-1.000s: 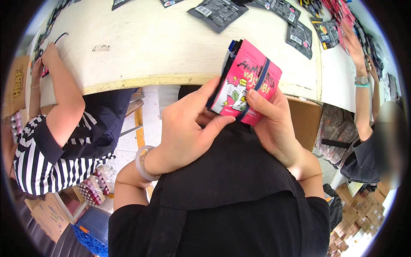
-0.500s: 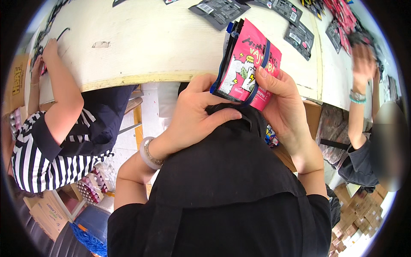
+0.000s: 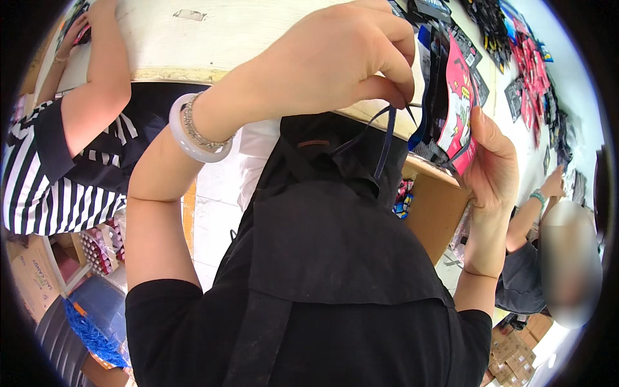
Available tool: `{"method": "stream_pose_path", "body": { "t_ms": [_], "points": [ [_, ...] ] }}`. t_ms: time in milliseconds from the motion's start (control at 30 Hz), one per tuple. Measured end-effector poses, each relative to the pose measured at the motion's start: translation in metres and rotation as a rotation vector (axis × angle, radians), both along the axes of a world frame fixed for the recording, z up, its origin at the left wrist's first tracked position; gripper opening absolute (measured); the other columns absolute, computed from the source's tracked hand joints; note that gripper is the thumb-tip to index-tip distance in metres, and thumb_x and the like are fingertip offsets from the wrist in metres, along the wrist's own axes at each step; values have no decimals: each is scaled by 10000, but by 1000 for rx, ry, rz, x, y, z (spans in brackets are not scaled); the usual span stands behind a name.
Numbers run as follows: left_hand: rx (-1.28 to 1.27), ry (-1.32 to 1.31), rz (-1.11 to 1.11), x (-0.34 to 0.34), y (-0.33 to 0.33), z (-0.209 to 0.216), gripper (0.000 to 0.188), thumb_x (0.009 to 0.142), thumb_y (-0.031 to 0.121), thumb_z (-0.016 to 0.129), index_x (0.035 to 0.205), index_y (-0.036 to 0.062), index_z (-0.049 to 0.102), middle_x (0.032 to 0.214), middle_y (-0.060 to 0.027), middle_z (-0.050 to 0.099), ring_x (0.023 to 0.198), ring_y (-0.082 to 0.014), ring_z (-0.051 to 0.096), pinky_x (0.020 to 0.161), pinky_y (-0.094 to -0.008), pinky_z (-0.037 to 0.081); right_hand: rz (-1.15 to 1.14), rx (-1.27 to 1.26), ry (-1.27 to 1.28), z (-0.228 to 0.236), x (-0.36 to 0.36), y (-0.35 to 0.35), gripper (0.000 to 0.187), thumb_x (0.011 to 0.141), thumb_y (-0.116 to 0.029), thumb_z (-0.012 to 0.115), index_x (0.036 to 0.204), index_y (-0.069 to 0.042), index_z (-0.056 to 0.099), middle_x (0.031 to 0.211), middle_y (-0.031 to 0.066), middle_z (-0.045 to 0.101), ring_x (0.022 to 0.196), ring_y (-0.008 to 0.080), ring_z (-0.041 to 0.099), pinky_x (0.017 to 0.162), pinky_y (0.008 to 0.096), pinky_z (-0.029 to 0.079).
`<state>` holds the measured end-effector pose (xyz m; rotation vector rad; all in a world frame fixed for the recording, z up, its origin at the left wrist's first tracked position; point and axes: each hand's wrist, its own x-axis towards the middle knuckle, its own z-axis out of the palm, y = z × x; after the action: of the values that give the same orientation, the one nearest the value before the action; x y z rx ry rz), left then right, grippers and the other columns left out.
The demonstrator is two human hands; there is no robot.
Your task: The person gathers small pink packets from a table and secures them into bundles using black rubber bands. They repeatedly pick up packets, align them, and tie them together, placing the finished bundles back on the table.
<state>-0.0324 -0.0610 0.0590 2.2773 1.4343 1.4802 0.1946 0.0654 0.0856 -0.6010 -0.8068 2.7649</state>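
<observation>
A small stack of pouches, with a pink printed pouch [image 3: 460, 90] at its front and darker ones behind, is gripped by my right hand [image 3: 495, 158], thumb on the pink face. From the stack a dark blue band [image 3: 387, 142] stretches out to the left. My left hand [image 3: 345, 58] pinches that band between thumb and fingers and pulls it away from the stack's edge. Part of the band hangs in a loop over my black apron [image 3: 335, 238]. The far fingers of my right hand are hidden behind the pouches.
A pale worktable [image 3: 245, 35] runs ahead, with piles of black and pink pouches [image 3: 532, 84] on its right. One co-worker in a striped shirt [image 3: 58, 187] sits left; another with a beaded bracelet is at the right. A cardboard box [image 3: 438, 216] stands under the table edge.
My left hand has left the stack's edge, risen and drawn the band out leftward. My right hand has carried the pouches to the right and turned them more edge-on.
</observation>
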Motion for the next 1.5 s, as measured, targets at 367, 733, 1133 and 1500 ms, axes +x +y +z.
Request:
{"method": "stream_pose_path", "body": {
  "t_ms": [367, 733, 1133, 1500],
  "points": [
    [218, -15, 155, 15, 3, -2, 82, 750, 123, 713, 723, 68, 658, 735, -34, 542, 751, -202, 559, 628, -306, 461, 125, -12, 7, -16, 29, -16, 660, 770, -94, 680, 1315, 118, 375, 1228, 321, 504, 1114, 406, 548, 909, 492, 508],
    [-222, -218, -78, 45, 13, -22, 152, 713, 74, 765, 850, 58, 702, 851, -76, 594, 767, -248, 587, 698, -334, 476, 115, -82, 95, -19, 34, -41, 798, 716, -231, 739, 1311, 151, 368, 1154, 352, 529, 1024, 356, 571, 887, 384, 487],
    [-341, -601, 155, 92, -49, -43, 230, 723, 26, 705, 945, 23, 645, 813, -95, 614, 713, -250, 643, 613, -338, 509, -70, -14, 20, -37, 29, -47, 544, 799, -111, 704, 1237, 115, 476, 1149, 250, 595, 1043, 352, 611, 909, 436, 515],
    [-609, -677, -79, 79, -36, -67, 198, 761, 7, 670, 954, 19, 626, 897, -133, 607, 814, -311, 610, 706, -358, 493, -48, -138, -23, -52, 32, -59, 534, 775, -121, 731, 1208, 108, 518, 1128, 212, 635, 982, 276, 658, 892, 380, 528]
  ]
}}
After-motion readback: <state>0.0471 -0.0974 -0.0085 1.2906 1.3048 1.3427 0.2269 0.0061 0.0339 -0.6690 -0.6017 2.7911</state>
